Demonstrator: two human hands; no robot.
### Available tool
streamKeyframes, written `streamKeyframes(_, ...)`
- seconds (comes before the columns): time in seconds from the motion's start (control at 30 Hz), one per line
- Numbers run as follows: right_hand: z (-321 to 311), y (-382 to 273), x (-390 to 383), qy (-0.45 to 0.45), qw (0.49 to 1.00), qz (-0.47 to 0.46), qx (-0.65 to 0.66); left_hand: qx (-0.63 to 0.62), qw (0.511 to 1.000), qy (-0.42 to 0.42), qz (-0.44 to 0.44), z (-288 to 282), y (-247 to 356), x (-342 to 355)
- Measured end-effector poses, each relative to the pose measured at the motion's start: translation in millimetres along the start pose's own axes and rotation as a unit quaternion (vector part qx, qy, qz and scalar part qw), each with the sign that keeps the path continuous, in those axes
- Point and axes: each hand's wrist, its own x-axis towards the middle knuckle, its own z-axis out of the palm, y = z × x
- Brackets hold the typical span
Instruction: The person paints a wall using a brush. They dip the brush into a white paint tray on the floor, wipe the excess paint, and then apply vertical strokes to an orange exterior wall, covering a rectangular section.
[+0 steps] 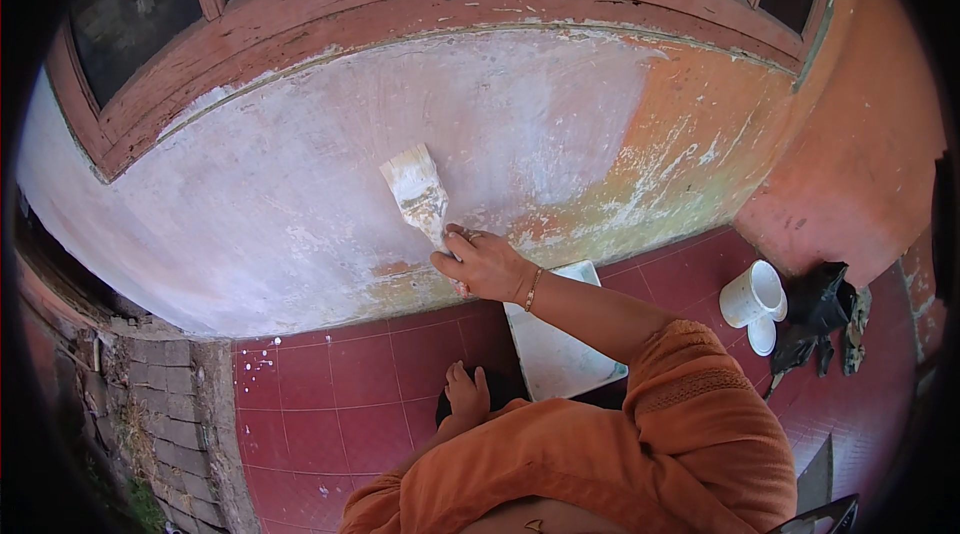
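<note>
My right hand grips the handle of a wide paintbrush. White paint coats the brush's bristles and crusts its ferrule. Its bristle end points up and left, against or very close to the low wall; exact contact is hard to tell. Thin white paint covers the wall's left and middle, while orange and greenish old paint shows at the right. Resting on my dark-clad knee, my left hand is empty with its fingers loosely apart. Under my right forearm lies a white rectangular paint tray, partly hidden by the arm.
Wooden window frames run above the wall. On the red tiled floor, a white bucket, a white lid and a black plastic bag sit at the right. Paint drips spot the left tiles. Grey paving borders them.
</note>
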Motion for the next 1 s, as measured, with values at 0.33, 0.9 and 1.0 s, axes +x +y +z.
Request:
streamKeyframes(0.33,-61.4,8.2,-55.4,0.076,0.990,0.114,0.038,0.014,1.000,-0.025,0.001,-0.4,8.6,-2.3)
streamKeyframes(0.9,-25.7,-29.8,-212.0,0.028,0.886,0.417,0.199,0.092,0.994,-0.060,0.014,6.0,14.3,-1.1)
streamKeyframes(1.0,-28.3,-28.7,-260.0,0.022,0.803,0.546,0.238,0.113,0.991,-0.066,0.020,7.5,19.9,-2.5)
